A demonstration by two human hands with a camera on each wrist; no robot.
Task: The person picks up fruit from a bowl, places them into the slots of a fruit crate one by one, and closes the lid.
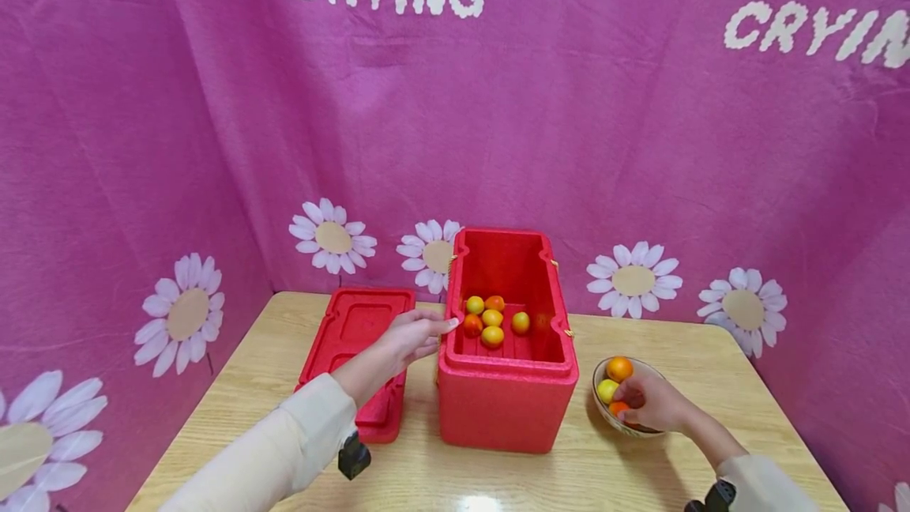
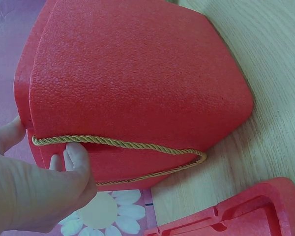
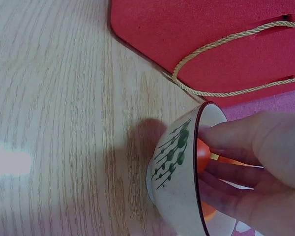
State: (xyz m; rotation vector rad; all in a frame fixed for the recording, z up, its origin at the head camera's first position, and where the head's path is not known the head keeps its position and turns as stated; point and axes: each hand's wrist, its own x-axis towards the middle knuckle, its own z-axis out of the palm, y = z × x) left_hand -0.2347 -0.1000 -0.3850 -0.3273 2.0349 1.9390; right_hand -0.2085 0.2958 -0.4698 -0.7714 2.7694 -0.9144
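Observation:
A tall, lidless red foam box [image 1: 498, 409] stands on the table. Several small yellow and orange-red round fruits [image 1: 492, 318] lie on its floor. My left hand [image 1: 412, 338] holds the box's left rim, thumb at the lip. Its fingers bend against the outer wall by the gold rope handle [image 2: 118, 143]. To the right is a cream bowl [image 3: 174, 172] with a brown rim and green leaf pattern. My right hand [image 1: 657, 401] reaches into it, thumb and fingers around an orange-red fruit [image 3: 202, 155]. An orange fruit [image 1: 620, 368] and a yellow fruit [image 1: 607, 391] sit beside it.
The red lid [image 1: 359, 330] lies flat on the wooden table [image 1: 291, 314], left of the box. A purple cloth backdrop [image 1: 604, 141] with daisies and white lettering closes off the back and sides.

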